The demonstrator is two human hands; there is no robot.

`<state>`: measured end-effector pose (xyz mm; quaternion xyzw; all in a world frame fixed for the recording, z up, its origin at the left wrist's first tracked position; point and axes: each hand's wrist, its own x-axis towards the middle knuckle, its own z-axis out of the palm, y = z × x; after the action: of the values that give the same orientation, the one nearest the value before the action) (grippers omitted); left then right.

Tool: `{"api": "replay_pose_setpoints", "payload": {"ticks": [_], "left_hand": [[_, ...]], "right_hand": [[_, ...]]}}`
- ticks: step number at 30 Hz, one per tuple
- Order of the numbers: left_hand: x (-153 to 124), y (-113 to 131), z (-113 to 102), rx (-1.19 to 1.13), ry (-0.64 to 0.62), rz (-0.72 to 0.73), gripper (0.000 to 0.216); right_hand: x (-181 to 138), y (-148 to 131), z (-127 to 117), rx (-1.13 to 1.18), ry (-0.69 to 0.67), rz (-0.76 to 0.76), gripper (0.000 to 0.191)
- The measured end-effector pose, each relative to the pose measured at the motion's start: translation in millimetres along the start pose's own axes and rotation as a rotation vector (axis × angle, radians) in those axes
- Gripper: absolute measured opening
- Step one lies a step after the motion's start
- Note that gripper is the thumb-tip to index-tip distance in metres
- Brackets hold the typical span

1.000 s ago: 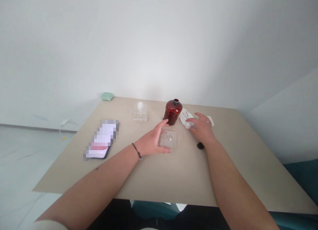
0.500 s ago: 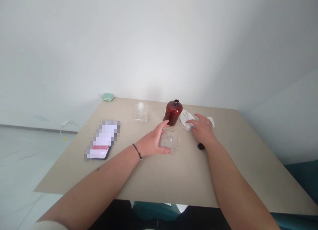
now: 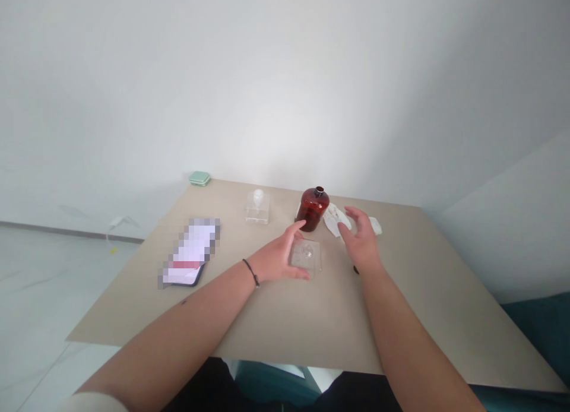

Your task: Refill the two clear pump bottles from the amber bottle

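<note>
Left hand (image 3: 276,259) closes its grip on the clear square bottle (image 3: 308,256) by its flat sides. It is probably light, rigid and slippery. Right hand (image 3: 363,241) hovers, grip spread, empty.

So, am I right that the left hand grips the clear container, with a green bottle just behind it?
Not quite: in the head view the bottle behind the clear container is reddish-brown, not green. The left hand does grip the container.
</note>
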<state>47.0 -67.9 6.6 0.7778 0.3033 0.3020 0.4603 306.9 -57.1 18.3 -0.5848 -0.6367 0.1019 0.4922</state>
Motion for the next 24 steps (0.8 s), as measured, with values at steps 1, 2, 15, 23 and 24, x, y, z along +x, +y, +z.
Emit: {"api": "replay_pose_setpoints", "payload": {"ticks": [1, 2, 15, 23, 24], "left_hand": [[0.1, -0.4, -0.3, 0.006, 0.002, 0.005, 0.13], [-0.1, -0.7, -0.7, 0.013, 0.001, 0.01, 0.131], [-14.5, 7.7, -19.0, 0.128, 0.067, 0.029, 0.095], [-13.5, 8.1, -27.7, 0.144, 0.256, -0.008, 0.067], [-13.8, 7.3, -26.8, 0.131, 0.248, -0.01, 0.067]], "right_hand": [[1.2, -4.8, 7.4, 0.093, -0.002, 0.058, 0.05], [3.3, -9.3, 15.2, 0.18, -0.01, 0.102, 0.059], [19.5, -39.5, 61.2, 0.294, -0.023, 0.227, 0.084], [12.4, -40.4, 12.2, 0.4, -0.002, 0.081, 0.08], [9.9, -38.4, 3.6, 0.387, -0.013, 0.05, 0.08]]}}
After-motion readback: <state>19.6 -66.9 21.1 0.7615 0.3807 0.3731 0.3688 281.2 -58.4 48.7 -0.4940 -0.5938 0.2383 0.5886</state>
